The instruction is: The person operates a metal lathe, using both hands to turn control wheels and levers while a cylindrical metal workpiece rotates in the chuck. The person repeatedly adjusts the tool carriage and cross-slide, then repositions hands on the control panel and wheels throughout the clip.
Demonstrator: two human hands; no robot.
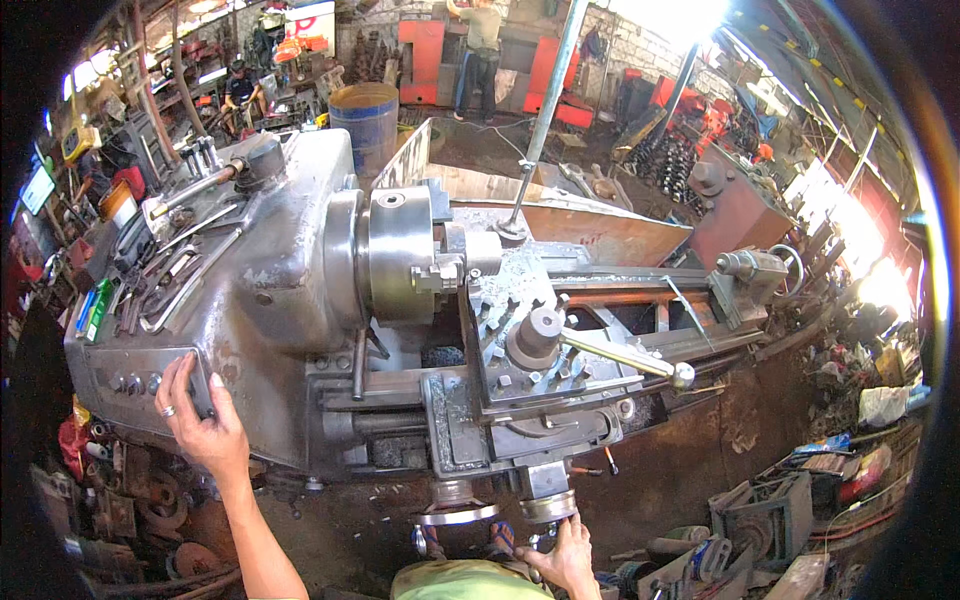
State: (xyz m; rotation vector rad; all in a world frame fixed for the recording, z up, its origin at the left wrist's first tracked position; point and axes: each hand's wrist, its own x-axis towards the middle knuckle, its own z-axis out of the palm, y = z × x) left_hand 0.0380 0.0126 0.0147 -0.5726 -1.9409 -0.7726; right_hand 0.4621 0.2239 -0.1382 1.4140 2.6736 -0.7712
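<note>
At the left, my left hand (205, 425) reaches to the control panel (125, 372) on the front of a metal lathe's headstock (280, 240). Its fingers are stretched out and apart near the panel's right end, a ring on one of them. Low in the middle, my right hand (568, 558) is closed at the cross-slide handwheel (548, 507); its grip is partly hidden. Behind, the chuck (400, 255) holds a short, shiny metal workpiece (484, 252). The tool post (535, 335) carries a long clamping lever (625, 355), and metal chips lie on the carriage.
Loose wrenches (195, 270) lie on the headstock. A second handwheel (455, 515) sits left of my right hand. The tailstock (750, 280) stands at the bed's far right. A barrel (365, 120) and two people are in the background; machine parts clutter the lower right floor.
</note>
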